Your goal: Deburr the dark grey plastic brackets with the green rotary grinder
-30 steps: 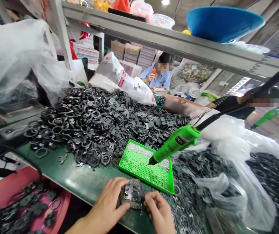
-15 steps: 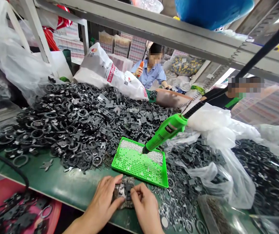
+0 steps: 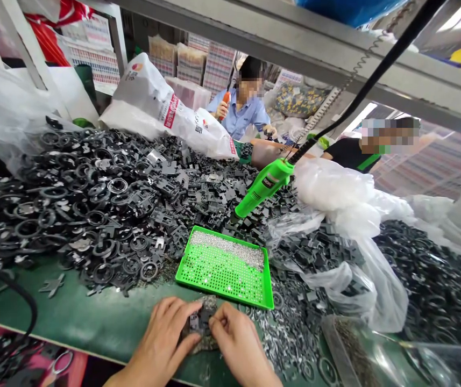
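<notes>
My left hand (image 3: 168, 333) is at the front of the table, its thumb and fingers closed around a small, rough, grey-brown block (image 3: 206, 343). A dark plastic piece (image 3: 200, 321) with a shiny metal bit lies on top of the block. From the right, the pinched fingertips of my right hand (image 3: 238, 336) press at the edge of this piece; whether something small is between them is hidden. Behind both hands stands a green perforated tray (image 3: 222, 277) with many tiny silvery screws along its far side. A green electric screwdriver (image 3: 263, 187) hangs above the tray's back edge.
A heap of black rings and flat parts (image 3: 125, 199) covers the table's back and left. Plastic bags (image 3: 335, 188) and a clear box of small screws (image 3: 347, 349) are at right. A pink tub (image 3: 66, 368) sits lower left. Two people work beyond the metal frame (image 3: 254, 32).
The view has shifted slightly. The hanging screwdriver has swung back and up, away from the screws in the tray. Both hands stay at the block, with small finger movements.
</notes>
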A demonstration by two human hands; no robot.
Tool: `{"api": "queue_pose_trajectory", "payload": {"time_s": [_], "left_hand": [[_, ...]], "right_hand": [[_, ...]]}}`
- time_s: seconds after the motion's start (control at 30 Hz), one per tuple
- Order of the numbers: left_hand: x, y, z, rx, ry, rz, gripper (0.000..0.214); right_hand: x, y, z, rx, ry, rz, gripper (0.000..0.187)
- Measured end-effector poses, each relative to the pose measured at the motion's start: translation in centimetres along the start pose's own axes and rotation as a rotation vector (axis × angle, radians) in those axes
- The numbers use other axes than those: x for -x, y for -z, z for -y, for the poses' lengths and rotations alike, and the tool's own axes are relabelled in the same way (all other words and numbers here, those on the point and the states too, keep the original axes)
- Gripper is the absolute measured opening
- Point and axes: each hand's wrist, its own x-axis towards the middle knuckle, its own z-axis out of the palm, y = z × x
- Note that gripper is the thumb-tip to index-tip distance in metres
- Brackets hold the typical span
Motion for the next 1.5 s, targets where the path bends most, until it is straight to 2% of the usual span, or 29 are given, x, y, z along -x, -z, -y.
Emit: {"api": "queue_pose_trajectory", "payload": {"time_s": [0.13,0.4,0.63,0.93,1.5], "left_hand": [[0.2,-0.3,0.3,-0.006,0.023,0.012,0.047],[0.3,-0.2,0.1,0.008,0.043,0.027,0.047],[0.4,-0.3,0.2,-0.012,0.031,-0.008,0.047],[0.0,0.1,-0.2,-0.030,0.009,-0.038,0.048],[-0.5,0.7,-0.5,-0.098,-0.076,0.032,0.034]], "right_hand": [[-0.2,1.3,0.6,-0.022,-0.015,0.091,0.020],[-0.2,1.1,0.1,-0.025,0.008,0.042,0.021],[-0.4,1.1,0.3,0.012,-0.037,0.090,0.020],[-0.5,0.8,0.9,0.170,-0.030,0.068,0.018],[-1.3,1.2,0.5,0.036,-0.070,0.136,0.012]]}}
